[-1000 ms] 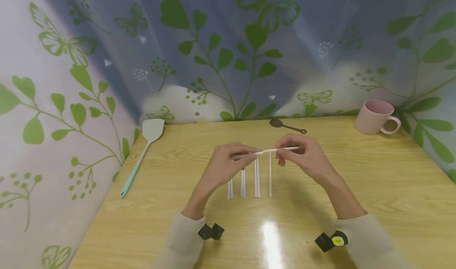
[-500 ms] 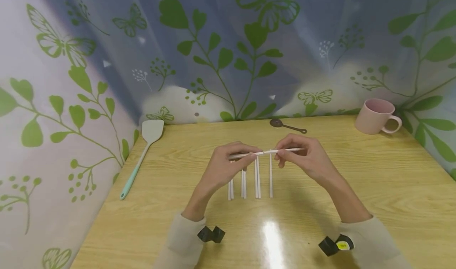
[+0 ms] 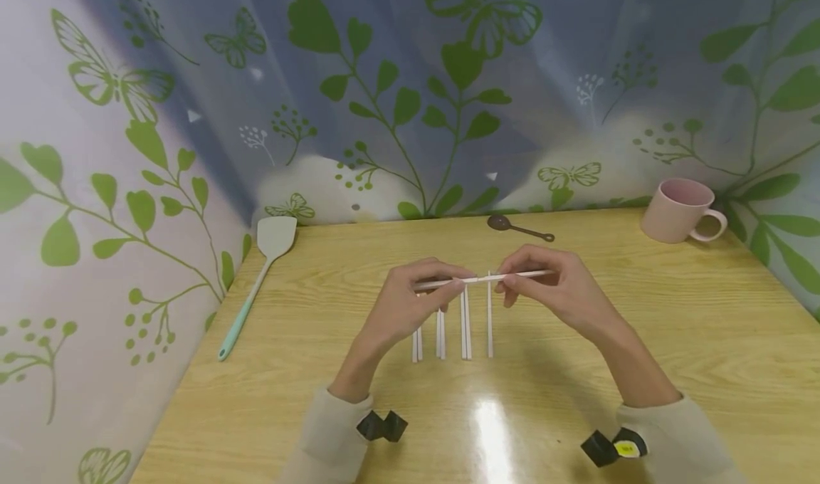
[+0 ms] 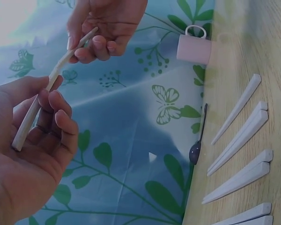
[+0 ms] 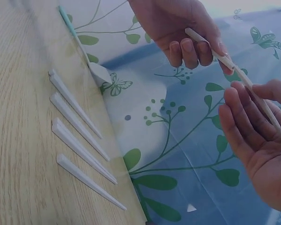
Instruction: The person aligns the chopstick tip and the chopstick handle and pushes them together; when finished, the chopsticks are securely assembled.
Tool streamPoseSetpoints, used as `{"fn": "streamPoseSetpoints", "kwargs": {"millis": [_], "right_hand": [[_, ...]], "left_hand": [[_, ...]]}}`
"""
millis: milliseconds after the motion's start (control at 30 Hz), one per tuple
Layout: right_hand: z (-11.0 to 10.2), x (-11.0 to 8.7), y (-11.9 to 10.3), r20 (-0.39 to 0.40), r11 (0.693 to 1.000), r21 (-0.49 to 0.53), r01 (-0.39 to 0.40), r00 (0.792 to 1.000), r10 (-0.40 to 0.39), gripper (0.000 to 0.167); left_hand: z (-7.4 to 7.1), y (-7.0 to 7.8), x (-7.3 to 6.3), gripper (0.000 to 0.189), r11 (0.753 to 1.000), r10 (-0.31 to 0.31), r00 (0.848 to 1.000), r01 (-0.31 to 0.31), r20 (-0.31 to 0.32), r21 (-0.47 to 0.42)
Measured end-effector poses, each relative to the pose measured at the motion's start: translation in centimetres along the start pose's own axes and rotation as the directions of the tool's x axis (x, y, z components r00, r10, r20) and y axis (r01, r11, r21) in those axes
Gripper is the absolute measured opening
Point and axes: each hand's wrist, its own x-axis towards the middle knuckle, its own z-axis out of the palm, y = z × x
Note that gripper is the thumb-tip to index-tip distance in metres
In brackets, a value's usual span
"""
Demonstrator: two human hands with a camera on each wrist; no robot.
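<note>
Above the table, both hands hold a slim white stick that looks like a chopstick (image 3: pixel 483 279), level across the head view. A seam shows in it between the hands; whether it is one stick or two pieces end to end, I cannot tell. My left hand (image 3: pixel 410 300) pinches the left part, whose thick end lies against the palm in the left wrist view. My right hand (image 3: pixel 566 285) pinches the thinner right part (image 5: pixel 267 110). Below them on the table lie a single white chopstick (image 3: pixel 490 324) and several more in pairs (image 3: pixel 466 331), partly hidden by the left hand.
A spatula (image 3: pixel 259 277) with a green handle lies at the left on the wooden table (image 3: pixel 705 327). At the back are a small dark spoon (image 3: pixel 520 228) and, further right, a pink mug (image 3: pixel 677 213). A patterned curtain (image 3: pixel 384 100) hangs behind the table.
Both hands keep their pinch on the stick. The right hand has shifted slightly right and nearer, and the two parts now line up straighter. The chopsticks on the table stay put.
</note>
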Motion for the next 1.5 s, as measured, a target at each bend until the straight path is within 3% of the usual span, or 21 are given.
{"fn": "streamPoseSetpoints", "kwargs": {"millis": [433, 833, 1100, 1500], "right_hand": [[0.6, 0.1, -0.4, 0.022, 0.989, 0.15, 0.016, 1.0, -0.019, 0.014], [0.5, -0.2, -1.1, 0.031, 0.997, 0.081, -0.005, 1.0, 0.003, 0.016], [0.6, -0.2, -1.4, 0.04, 0.999, 0.054, 0.002, 0.999, -0.004, 0.017], [1.1, -0.2, -2.0, 0.006, 0.998, 0.052, -0.027, 1.0, 0.026, 0.017]], "left_hand": [[0.0, 0.3, -0.3, 0.02, 0.997, -0.012, 1.0, 0.012, 0.004, -0.072], [0.2, 0.7, -0.3, 0.018, 0.993, -0.015, 0.999, 0.018, 0.028, -0.121], [0.6, 0.6, -0.1, 0.02, 0.979, -0.03, 0.998, 0.039, 0.049, -0.198], [1.0, 0.8, -0.1, 0.018, 0.974, -0.016, 0.999, 0.024, 0.036, -0.225]]}}
